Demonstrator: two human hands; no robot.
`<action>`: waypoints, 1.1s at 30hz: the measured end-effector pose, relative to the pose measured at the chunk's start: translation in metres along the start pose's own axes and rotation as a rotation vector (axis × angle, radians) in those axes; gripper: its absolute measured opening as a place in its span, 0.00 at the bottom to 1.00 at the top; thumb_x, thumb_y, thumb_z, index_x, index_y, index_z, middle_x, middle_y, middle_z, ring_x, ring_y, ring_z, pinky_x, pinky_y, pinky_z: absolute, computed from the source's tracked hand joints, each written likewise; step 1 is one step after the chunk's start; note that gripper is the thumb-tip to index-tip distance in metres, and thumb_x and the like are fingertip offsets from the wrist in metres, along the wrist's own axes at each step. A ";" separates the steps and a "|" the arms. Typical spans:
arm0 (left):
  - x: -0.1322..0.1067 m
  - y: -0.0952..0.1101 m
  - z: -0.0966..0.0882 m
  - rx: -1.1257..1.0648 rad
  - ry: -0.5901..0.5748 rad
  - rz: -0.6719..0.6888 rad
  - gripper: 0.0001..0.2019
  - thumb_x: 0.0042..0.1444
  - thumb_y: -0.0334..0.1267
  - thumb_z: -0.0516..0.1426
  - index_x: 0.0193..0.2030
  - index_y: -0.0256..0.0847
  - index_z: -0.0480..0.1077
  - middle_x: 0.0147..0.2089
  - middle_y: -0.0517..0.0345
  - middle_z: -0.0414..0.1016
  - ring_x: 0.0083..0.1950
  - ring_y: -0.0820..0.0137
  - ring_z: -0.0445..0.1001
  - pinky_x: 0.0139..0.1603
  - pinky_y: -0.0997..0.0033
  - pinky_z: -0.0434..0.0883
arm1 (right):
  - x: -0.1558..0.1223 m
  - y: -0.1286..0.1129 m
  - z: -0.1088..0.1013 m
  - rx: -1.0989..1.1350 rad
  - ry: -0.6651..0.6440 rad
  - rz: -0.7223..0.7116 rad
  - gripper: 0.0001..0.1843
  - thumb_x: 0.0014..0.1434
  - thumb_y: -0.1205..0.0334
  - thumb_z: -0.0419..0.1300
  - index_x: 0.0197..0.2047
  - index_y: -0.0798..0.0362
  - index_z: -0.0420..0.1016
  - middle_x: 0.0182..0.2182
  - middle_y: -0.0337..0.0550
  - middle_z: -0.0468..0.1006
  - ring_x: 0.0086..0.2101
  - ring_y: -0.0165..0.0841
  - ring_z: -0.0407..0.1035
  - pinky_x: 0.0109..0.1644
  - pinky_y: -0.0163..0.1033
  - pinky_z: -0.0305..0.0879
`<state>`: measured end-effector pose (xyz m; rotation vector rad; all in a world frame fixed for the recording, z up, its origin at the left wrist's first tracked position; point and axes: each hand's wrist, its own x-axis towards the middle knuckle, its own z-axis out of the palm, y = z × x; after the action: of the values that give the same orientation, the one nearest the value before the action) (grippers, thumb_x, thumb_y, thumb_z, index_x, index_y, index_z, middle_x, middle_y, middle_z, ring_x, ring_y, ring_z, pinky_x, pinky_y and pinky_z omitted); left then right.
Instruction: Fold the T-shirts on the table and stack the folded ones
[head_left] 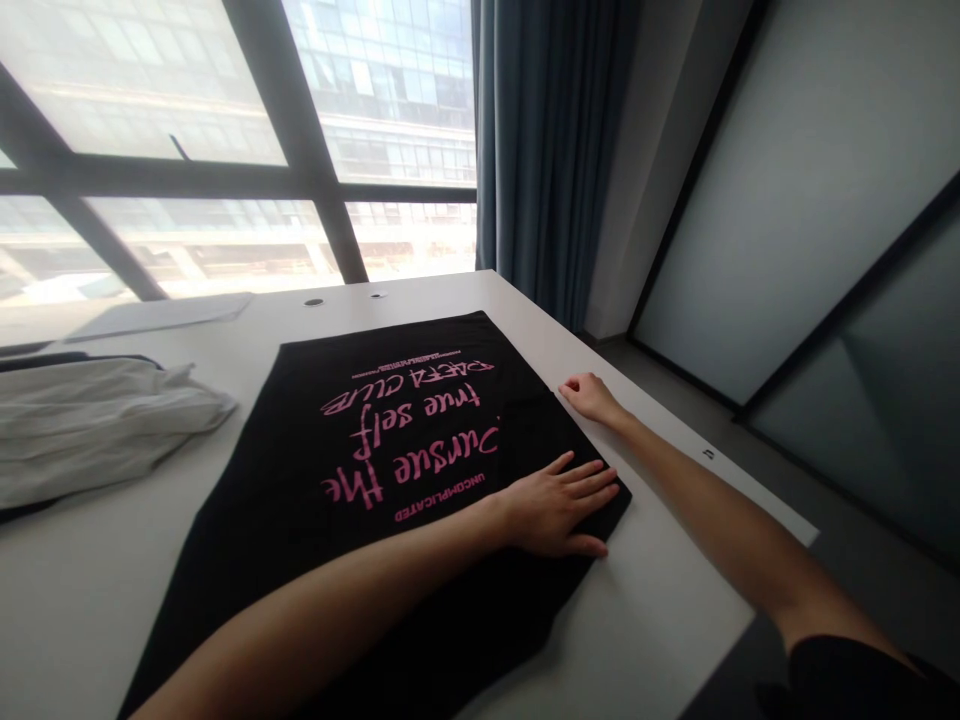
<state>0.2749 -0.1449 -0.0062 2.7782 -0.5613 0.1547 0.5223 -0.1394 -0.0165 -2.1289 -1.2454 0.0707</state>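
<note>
A black T-shirt (292, 560) with pink lettering lies spread on the white table, its print upside down from where I look. My left hand (562, 505) rests flat on the shirt near its right corner, palm down, fingers spread. Farther up along the right edge, my right hand (589, 397) is closed, its curled fingertips pinching at the fabric's border; how much cloth they hold is hidden. My left forearm crosses over the lower part of the shirt.
On the left of the white table (660, 525) lies a crumpled grey-white garment (97, 430) with dark cloth under it. Behind it is a flat pale sheet (165, 316). Windows and a blue-grey curtain (547, 150) stand beyond the table's far edge.
</note>
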 end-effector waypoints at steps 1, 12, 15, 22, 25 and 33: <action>0.000 0.000 0.000 0.004 0.002 -0.005 0.38 0.68 0.59 0.50 0.77 0.41 0.44 0.77 0.47 0.46 0.77 0.55 0.44 0.75 0.44 0.40 | -0.001 -0.001 -0.002 -0.006 -0.039 0.010 0.10 0.57 0.57 0.65 0.29 0.53 0.81 0.27 0.46 0.82 0.31 0.37 0.76 0.40 0.38 0.68; 0.000 0.003 -0.006 0.013 0.000 -0.033 0.38 0.66 0.61 0.50 0.77 0.47 0.47 0.76 0.54 0.49 0.77 0.50 0.43 0.73 0.35 0.40 | -0.012 -0.010 -0.011 0.087 -0.245 0.112 0.04 0.49 0.66 0.67 0.31 0.57 0.81 0.26 0.43 0.81 0.28 0.33 0.74 0.32 0.34 0.67; 0.001 0.003 -0.004 0.030 0.002 -0.050 0.38 0.66 0.62 0.50 0.76 0.48 0.47 0.77 0.53 0.49 0.77 0.49 0.41 0.73 0.35 0.40 | -0.010 -0.006 -0.010 0.067 -0.229 0.108 0.02 0.48 0.67 0.68 0.29 0.56 0.80 0.26 0.43 0.81 0.29 0.34 0.74 0.34 0.35 0.68; 0.000 0.002 -0.003 0.050 0.050 -0.079 0.42 0.66 0.63 0.49 0.77 0.39 0.44 0.77 0.42 0.44 0.77 0.50 0.43 0.74 0.41 0.43 | -0.013 -0.005 -0.008 -0.026 -0.201 0.082 0.05 0.47 0.64 0.71 0.26 0.53 0.79 0.27 0.44 0.81 0.31 0.38 0.75 0.36 0.38 0.68; -0.001 0.001 -0.003 0.044 0.055 -0.111 0.42 0.67 0.63 0.47 0.76 0.32 0.45 0.77 0.37 0.43 0.77 0.51 0.43 0.75 0.45 0.43 | -0.015 -0.008 -0.013 -0.035 -0.105 -0.006 0.06 0.54 0.59 0.67 0.33 0.53 0.81 0.31 0.46 0.82 0.33 0.39 0.76 0.41 0.41 0.70; -0.005 0.003 -0.006 -0.021 0.003 -0.097 0.39 0.66 0.62 0.50 0.75 0.37 0.51 0.77 0.41 0.45 0.77 0.52 0.43 0.75 0.45 0.42 | -0.017 -0.006 0.011 0.032 -0.113 -0.457 0.21 0.63 0.62 0.59 0.60 0.49 0.74 0.62 0.48 0.72 0.64 0.44 0.61 0.69 0.53 0.54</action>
<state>0.2691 -0.1435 -0.0004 2.7768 -0.4232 0.1312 0.5041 -0.1456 -0.0262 -1.7851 -1.7544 0.0126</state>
